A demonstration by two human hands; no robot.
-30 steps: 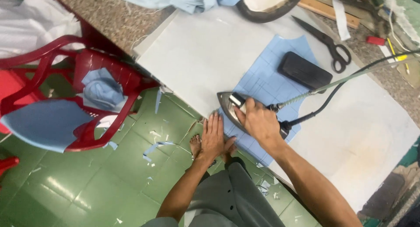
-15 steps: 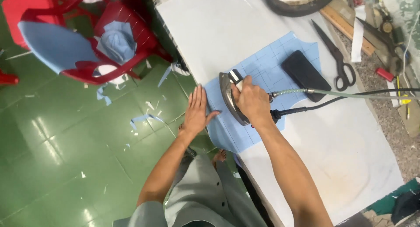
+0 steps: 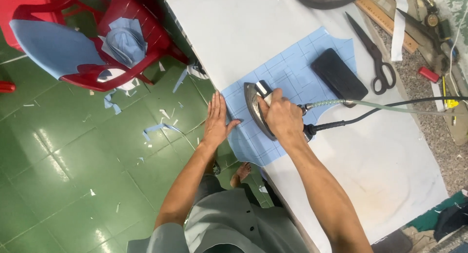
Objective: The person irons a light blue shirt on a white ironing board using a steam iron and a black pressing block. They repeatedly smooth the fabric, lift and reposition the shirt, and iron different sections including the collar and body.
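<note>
Fingers of the right hand (image 3: 279,117) wrap the handle of the iron (image 3: 257,109), hiding most of it; the iron sits on the blue checked fabric (image 3: 292,77) at the white table's (image 3: 234,33) near edge. The left hand (image 3: 216,122) lies flat, fingers together, on the fabric's overhanging edge. A black oblong block (image 3: 339,80) rests on the fabric's far part.

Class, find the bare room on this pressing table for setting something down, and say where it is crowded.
Bare: white cover beyond the blue fabric, and right of the cords. Crowded: around the iron, black block, scissors.
</note>
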